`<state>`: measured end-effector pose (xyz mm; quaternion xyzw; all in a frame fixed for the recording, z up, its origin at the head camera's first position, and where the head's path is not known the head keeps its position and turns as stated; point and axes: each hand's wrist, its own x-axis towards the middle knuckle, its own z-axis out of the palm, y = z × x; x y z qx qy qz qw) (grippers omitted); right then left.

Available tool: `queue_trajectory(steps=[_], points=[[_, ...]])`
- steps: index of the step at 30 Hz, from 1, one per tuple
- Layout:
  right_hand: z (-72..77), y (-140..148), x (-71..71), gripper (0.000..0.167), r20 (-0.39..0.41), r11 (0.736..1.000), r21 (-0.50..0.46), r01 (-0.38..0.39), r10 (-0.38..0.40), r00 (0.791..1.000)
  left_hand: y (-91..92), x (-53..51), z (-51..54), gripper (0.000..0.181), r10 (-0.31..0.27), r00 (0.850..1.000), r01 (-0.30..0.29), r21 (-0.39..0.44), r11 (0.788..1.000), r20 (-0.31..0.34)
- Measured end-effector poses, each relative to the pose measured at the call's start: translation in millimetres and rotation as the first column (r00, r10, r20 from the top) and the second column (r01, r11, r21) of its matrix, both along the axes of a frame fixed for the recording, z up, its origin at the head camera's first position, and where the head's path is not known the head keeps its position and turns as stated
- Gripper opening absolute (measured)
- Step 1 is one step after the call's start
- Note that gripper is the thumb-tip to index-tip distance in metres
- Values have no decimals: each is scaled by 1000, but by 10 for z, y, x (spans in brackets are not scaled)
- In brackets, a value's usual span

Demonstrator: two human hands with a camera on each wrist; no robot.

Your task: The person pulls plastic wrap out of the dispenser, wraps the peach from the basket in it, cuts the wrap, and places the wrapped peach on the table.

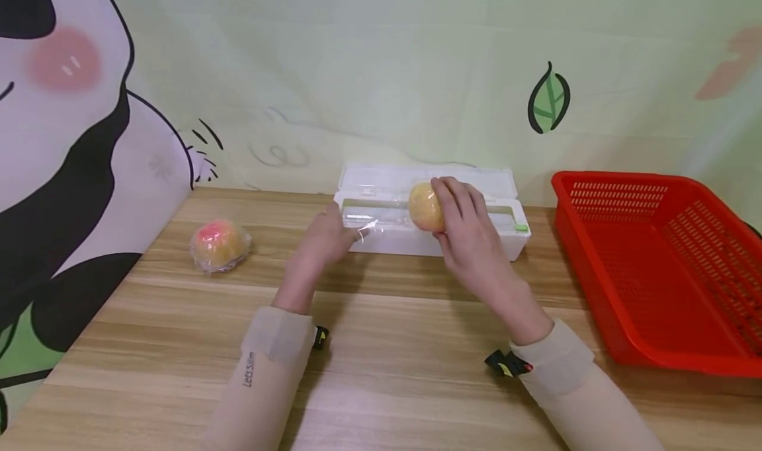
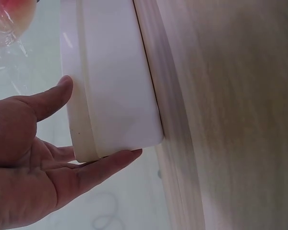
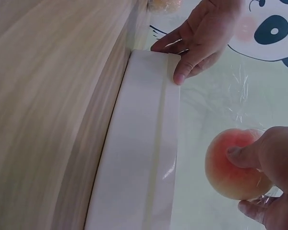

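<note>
My right hand (image 1: 473, 243) grips a yellow and red peach (image 1: 424, 207) above the white cling film dispenser (image 1: 395, 242). In the right wrist view the thumb presses the red side of the peach (image 3: 225, 155), and clear film (image 3: 240, 96) stretches from it toward the left. At the dispenser's left end, my left hand (image 1: 324, 239) holds the corner. The left wrist view shows its thumb at the top edge of the dispenser (image 2: 115, 81) and its fingers along the end face. The dispenser's lid (image 1: 425, 176) stands open at the back.
Another peach (image 1: 219, 243), wrapped in clear film, lies on the wooden table (image 1: 393, 371) to the left. A red plastic basket (image 1: 625, 319) stands at the right. Behind the table hangs a pale green backdrop (image 1: 387, 74) with a panda drawing.
</note>
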<state>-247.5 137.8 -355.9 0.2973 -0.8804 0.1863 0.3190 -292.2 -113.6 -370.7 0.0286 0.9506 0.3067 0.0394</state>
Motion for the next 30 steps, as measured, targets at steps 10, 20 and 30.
queue_trajectory(steps=[10, 20, 30], points=[[93, -3, -2, 79, -19, 1000, -3, 10, -10, 1000, 18, -2, 1, 75, 22, 1000, -22, -6, 1000, -13], [177, -10, 22, 76, -23, 1000, 18, 20, -19, 1000, 22, 2, -1, 75, 41, 999, -41, 6, 999, -13], [275, -25, 55, 75, -46, 999, 35, 10, -8, 999, 21, -10, 14, 80, 49, 999, -49, 15, 999, -3]])
